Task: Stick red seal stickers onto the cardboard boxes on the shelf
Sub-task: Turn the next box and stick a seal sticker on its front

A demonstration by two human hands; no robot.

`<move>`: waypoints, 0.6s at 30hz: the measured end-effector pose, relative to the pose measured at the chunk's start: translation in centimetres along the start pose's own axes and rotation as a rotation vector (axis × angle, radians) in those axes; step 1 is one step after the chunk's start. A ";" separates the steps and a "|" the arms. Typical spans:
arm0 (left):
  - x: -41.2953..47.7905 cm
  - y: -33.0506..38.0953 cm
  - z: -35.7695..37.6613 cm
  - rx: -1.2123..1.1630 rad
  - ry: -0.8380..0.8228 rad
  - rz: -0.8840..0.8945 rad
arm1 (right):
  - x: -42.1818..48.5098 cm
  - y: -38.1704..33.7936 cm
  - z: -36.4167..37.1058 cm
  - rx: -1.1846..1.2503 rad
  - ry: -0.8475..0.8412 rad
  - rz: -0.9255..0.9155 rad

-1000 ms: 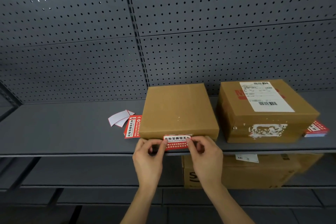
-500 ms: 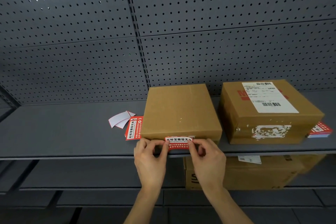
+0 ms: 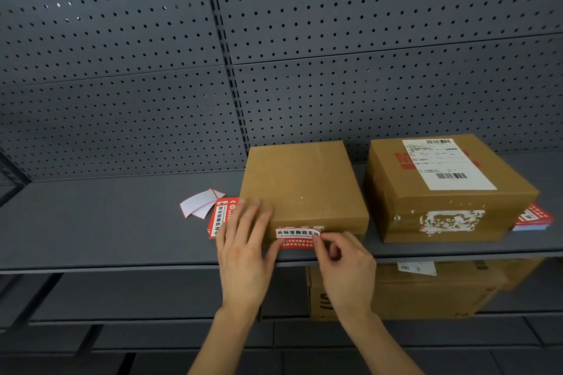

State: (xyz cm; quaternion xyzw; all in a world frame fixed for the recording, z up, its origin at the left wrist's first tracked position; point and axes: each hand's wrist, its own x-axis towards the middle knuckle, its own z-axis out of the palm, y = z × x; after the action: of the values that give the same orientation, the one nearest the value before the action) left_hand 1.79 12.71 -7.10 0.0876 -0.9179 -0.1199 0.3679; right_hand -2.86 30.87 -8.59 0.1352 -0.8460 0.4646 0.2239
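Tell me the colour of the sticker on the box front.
Red, with a white band of black text, on the sticker; head view.

Bare shelf (image 3: 91, 222) left of boxes (image 3: 301, 189)

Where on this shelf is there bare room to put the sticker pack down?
Left half of the shelf, from the left wall to the white backing papers, is bare. Crowded: red stickers against the left box; narrow gap before the right box.

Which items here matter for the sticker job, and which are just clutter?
In use:
red seal sticker
left cardboard box
right cardboard box
sticker stack
left hand
right hand

Lying about:
white backing papers
lower-shelf box
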 end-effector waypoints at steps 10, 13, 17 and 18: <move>0.8 -0.8 0.0 0.025 -0.052 0.050 | 1.9 0.4 -1.1 -0.178 0.032 -0.008; 0.8 -0.7 -0.1 0.016 -0.079 0.037 | 2.5 1.1 -2.0 -0.213 0.057 0.003; 0.9 -0.4 0.0 0.024 -0.105 0.023 | 2.4 1.8 -2.0 -0.241 -0.009 -0.034; 1.0 -0.4 -0.1 0.028 -0.107 0.026 | 2.3 1.9 -1.9 -0.246 -0.022 -0.042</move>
State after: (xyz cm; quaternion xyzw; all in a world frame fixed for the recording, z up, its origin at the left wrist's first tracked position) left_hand 1.17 12.09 -6.54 0.0744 -0.9389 -0.1068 0.3185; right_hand -5.19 33.44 -7.91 0.1293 -0.8959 0.3512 0.2393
